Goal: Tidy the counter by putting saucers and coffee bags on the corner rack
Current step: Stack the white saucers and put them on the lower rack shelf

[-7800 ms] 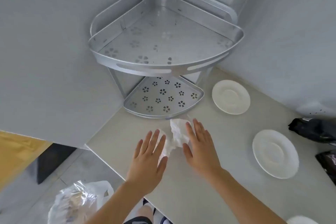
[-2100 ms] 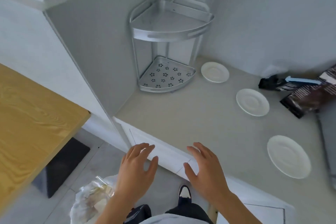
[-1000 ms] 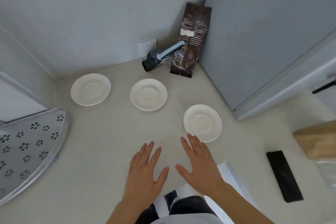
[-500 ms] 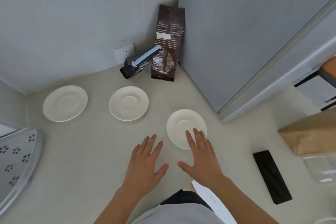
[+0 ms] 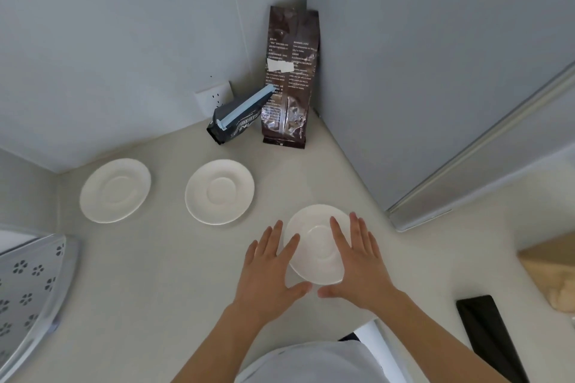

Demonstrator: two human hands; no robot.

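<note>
Three white saucers lie on the pale counter: a left saucer [image 5: 115,190], a middle saucer [image 5: 219,191] and a near saucer [image 5: 315,241]. My left hand [image 5: 270,269] and my right hand [image 5: 357,261] are spread flat on either side of the near saucer, fingers over its rim, not gripping. A tall brown coffee bag [image 5: 289,84] leans in the wall corner. A small dark coffee bag [image 5: 239,123] with a blue clip lies beside it. The metal corner rack [image 5: 28,286] shows its perforated lower shelf at the left edge.
A grey cabinet side [image 5: 435,102] rises on the right. A black flat object [image 5: 488,339] lies on the floor at lower right, next to a brown paper bag [image 5: 553,274]. A wall socket [image 5: 214,96] sits behind the small bag.
My view swung from the rack to the saucers. Both hands moved forward; they now straddle the near saucer, where half a second ago only the right fingertips reached it.
</note>
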